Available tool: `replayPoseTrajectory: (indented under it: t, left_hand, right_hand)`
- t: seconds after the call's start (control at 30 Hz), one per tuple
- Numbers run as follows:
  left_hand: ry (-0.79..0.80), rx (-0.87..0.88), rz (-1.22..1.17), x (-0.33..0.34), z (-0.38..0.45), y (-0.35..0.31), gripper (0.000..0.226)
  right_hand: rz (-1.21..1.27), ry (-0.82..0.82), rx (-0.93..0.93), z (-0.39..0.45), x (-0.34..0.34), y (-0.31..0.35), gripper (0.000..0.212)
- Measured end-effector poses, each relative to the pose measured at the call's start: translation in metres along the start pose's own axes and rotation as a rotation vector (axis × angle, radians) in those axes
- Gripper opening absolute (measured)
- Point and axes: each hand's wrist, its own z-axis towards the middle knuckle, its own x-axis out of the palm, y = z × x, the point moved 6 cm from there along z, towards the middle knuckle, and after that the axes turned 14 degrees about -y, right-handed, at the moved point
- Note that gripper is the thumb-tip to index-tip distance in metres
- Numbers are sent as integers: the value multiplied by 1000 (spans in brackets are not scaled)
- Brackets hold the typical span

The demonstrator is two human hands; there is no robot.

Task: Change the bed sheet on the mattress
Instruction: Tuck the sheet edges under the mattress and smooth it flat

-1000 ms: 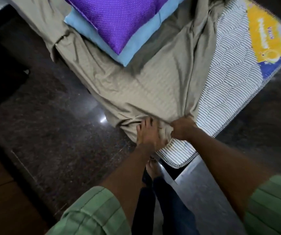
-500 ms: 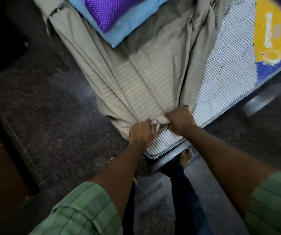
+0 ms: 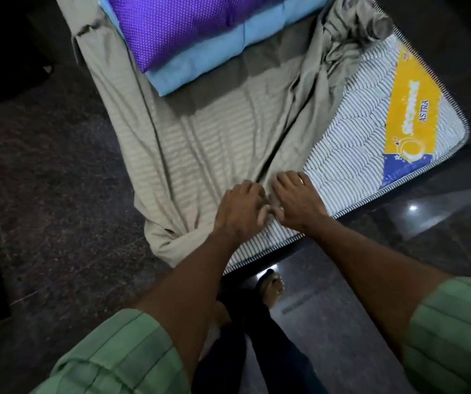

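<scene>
Fabric covers most of the grey-and-white striped quilted mattress point(image 3: 339, 143): a beige, faintly striped bed sheet point(image 3: 208, 137) lies rumpled over its left side, hangs off the left edge toward the dark speckled stone floor point(image 3: 49, 177), and bunches in a loose fold at the near left corner. The right side of the mattress is bare, showing a yellow and blue printed label point(image 3: 407, 118) near the right edge with the word ASTRA on it. At the far end, a purple pillow with small white dots point(image 3: 177, 27) sits on a folded light blue cloth point(image 3: 220, 55), and both rest on the sheet. Past them, at the far right corner, the sheet is gathered in a crumpled heap. Near the near edge the left hand point(image 3: 240, 209) rests knuckles-up on the sheet with fingers curled into the cloth, though whether it actually grips a fold cannot be told. The right hand point(image 3: 299, 197), with a ring on one finger, lies just beside it at the sheet's edge where cloth meets bare mattress, fingers bent down onto the surface; its grasp cannot be told either. The two hands nearly touch at the thumbs. Green striped sleeves point(image 3: 120, 356) cover both upper forearms. Below the near edge, a bare foot point(image 3: 271, 288) and dark blue trousers point(image 3: 257, 351) stand on the glossy floor.
</scene>
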Motion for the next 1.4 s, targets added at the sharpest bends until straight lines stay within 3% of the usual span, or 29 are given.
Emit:
replayPoseTrajectory:
  t: [0.07, 0.13, 0.3, 0.53, 0.6, 0.73, 0.87, 0.93, 1.1, 1.2, 1.27, 1.33, 1.4]
  left_hand:
    - [127, 30, 75, 19, -1, -11, 52]
    - [212, -29, 130, 37, -6, -11, 56]
    - [158, -133, 41, 40, -14, -14, 37]
    - [141, -28, 30, 38, -12, -55, 64]
    - [138, 4, 42, 44, 1, -75, 68]
    - [92, -46, 9, 67, 32, -113, 66]
    - [74, -97, 23, 92, 71, -137, 61]
    - [63, -128, 3, 105, 92, -153, 61]
    - [-81, -291, -162, 125, 145, -192, 67]
    - [-136, -505, -302, 136, 170, -203, 62]
    - [-83, -625, -336, 148, 181, -204, 54]
    - [-33, -585, -282, 157, 187, -210, 43]
    - [-45, -459, -199, 159, 193, -217, 37]
  right_hand:
    - [-19, 104, -12, 8, 18, -24, 65]
    - [-58, 188, -19, 18, 31, -45, 67]
    - [-103, 201, -121, 35, 33, -67, 35]
    - [133, 558, 170, -25, 33, -91, 35]
    - [244, 458, 167, -27, 28, -104, 25]
    - [216, -55, 48, -14, 5, -160, 25]
    - [-70, 53, -78, -6, 23, -219, 52]
    - [-119, 138, -110, 1, 33, -245, 51]
    - [-60, 112, -199, 23, 46, -275, 43]
    - [78, 335, -91, 12, 45, -294, 41]
    - [58, 511, -12, 9, 50, -313, 47]
    - [147, 699, 18, 15, 49, -325, 47]
    - [395, 803, 124, 26, 43, -337, 29]
